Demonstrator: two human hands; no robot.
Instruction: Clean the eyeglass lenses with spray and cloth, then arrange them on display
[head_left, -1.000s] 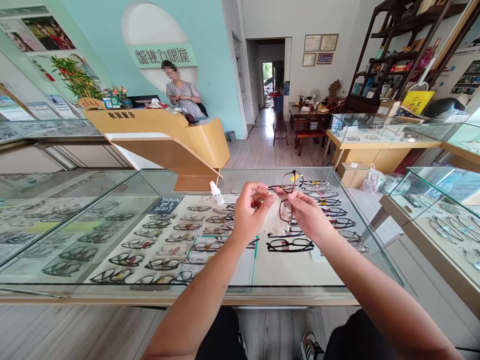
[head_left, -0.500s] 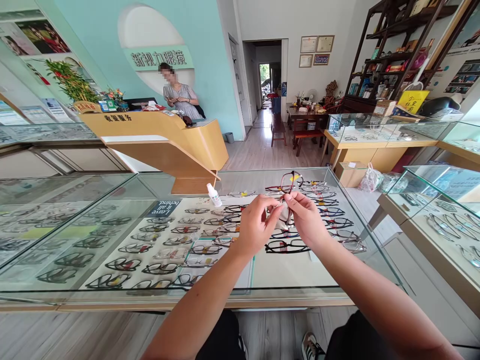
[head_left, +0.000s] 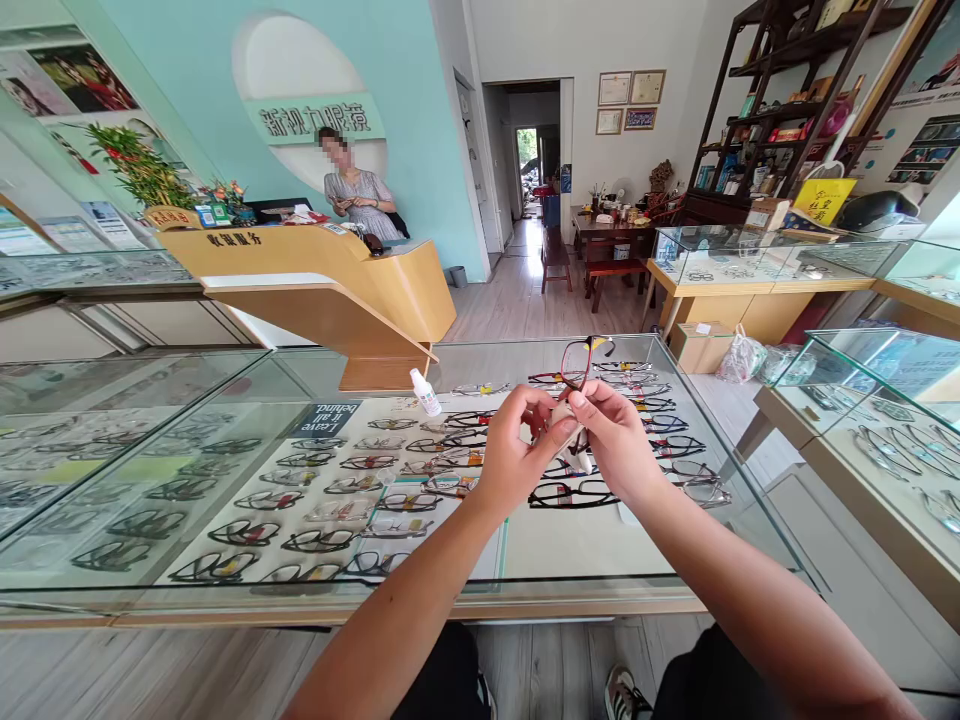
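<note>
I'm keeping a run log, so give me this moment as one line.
left hand: holding cloth at glasses | right hand: holding glasses | white bottle: on glass case

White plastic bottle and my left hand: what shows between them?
In the head view, dark-framed eyeglasses show through the clear glass countertop between the white plastic bottle and your left hand, which holds a pale cloth.

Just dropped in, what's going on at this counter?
A person's right hand holds red-and-black-rimmed eyeglasses above a clear glass display counter. The left hand pinches a soft white cloth around their lower part. A small white plastic bottle stands on the counter. Another person is behind the pale wooden desk.
</note>
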